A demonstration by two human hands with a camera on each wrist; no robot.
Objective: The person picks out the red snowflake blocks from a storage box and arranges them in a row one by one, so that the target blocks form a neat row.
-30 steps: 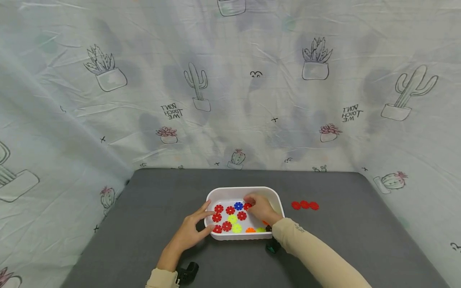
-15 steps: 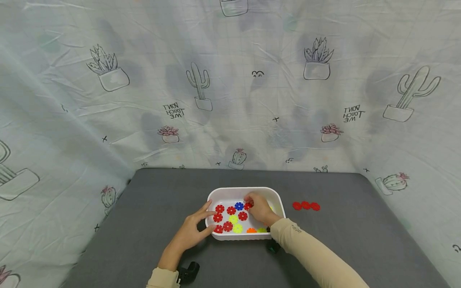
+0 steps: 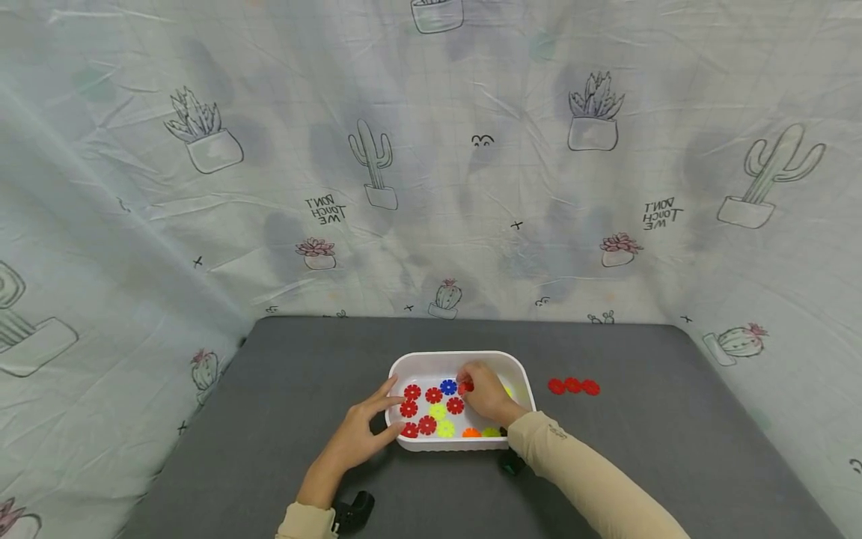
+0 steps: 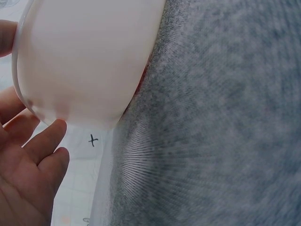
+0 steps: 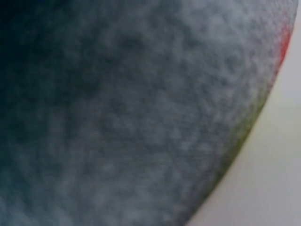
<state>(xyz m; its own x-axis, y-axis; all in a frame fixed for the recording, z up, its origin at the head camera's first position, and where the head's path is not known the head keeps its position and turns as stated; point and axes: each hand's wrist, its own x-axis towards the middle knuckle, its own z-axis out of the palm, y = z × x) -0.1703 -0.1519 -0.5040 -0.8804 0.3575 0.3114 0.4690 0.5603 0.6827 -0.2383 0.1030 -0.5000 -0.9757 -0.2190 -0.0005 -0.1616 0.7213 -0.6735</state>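
A white plastic tray point(image 3: 458, 445) holds several notched plastic discs, mostly red with yellow, orange and blue ones. At its left end my left hand point(image 3: 357, 434) holds the rim, thumb and forefinger over the edge. In the left wrist view, other fingers point(image 4: 49, 136) of that hand lie against the outer wall. Inside the tray, my right hand point(image 3: 488, 393) pinches a red disc point(image 3: 464, 388) with thumb and fingers, right beside a blue disc point(image 3: 448, 387). The right wrist view is blurred and shows only the tray wall point(image 5: 263, 174) and grey cloth, with the hand out of sight.
Three red discs point(image 3: 573, 385) lie in a row on the grey tabletop point(image 3: 633, 449), right of the tray. Behind and at both sides hangs a pale curtain point(image 3: 431, 187) printed with cactus drawings. Black wrist gear point(image 3: 355, 511) sits by the left forearm.
The red disc in my right fingers has tilted slightly, while that hand stays at the same spot in the tray. My left hand keeps its place on the rim.
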